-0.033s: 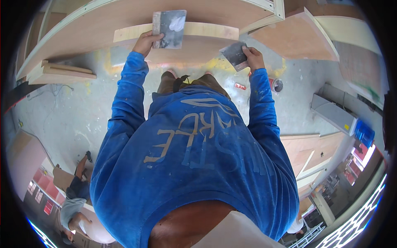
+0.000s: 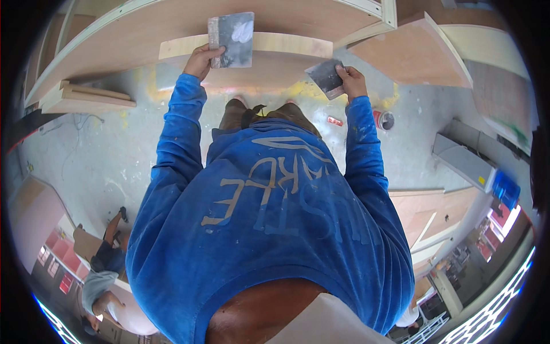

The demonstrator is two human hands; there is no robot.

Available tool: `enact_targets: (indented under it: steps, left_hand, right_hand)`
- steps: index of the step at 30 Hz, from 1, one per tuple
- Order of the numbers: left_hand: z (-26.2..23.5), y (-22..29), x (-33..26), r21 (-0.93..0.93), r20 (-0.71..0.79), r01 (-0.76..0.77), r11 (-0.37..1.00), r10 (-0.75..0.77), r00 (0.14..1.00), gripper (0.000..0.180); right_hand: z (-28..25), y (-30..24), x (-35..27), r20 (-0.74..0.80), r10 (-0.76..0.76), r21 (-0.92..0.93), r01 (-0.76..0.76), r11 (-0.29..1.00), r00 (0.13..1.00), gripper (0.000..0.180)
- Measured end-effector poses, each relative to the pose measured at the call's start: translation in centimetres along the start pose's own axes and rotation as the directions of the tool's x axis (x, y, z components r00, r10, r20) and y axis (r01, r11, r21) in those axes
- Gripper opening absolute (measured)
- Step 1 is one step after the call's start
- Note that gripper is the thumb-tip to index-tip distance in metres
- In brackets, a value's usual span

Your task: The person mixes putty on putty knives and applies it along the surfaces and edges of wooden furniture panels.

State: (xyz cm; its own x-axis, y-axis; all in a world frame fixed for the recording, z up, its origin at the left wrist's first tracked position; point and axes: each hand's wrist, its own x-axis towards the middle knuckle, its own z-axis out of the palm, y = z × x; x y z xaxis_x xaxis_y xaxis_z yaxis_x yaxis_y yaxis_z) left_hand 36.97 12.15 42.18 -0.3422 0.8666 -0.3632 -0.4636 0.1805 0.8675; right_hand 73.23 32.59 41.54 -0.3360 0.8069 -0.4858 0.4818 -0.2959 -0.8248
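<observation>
My left hand is closed on the edge of a flat, grey-smeared putty scraper, thumb on its face. A blob of white putty sits on the scraper's upper right part. My right hand grips a smaller dark putty scraper, tilted, with its wide edge toward the upper left. The two scrapers are apart. Behind them runs a pale curved wooden strip along a large wooden panel. Whether either scraper touches the wood, I cannot tell.
A wooden board leans at the upper right. On the grey floor lie a red can and a paint tin. Stacked boards stand left, near a cable. A person is at the lower left; another is partly visible lower right.
The left scraper has shifted very slightly left in the picture. Both hands keep the same grip, and the surroundings have moved a little with the view.
</observation>
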Motion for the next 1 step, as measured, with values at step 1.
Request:
enact_targets:
  steps: [1]
  left_hand:
    - [-0.54,-0.20,-0.70,-0.077,-0.074,-0.016,0.997,0.010,0.997,0.035]
  right_hand:
    - [0.35,0.50,0.27,0.007,-0.001,0.007,0.001,1.000,1.000,0.029]
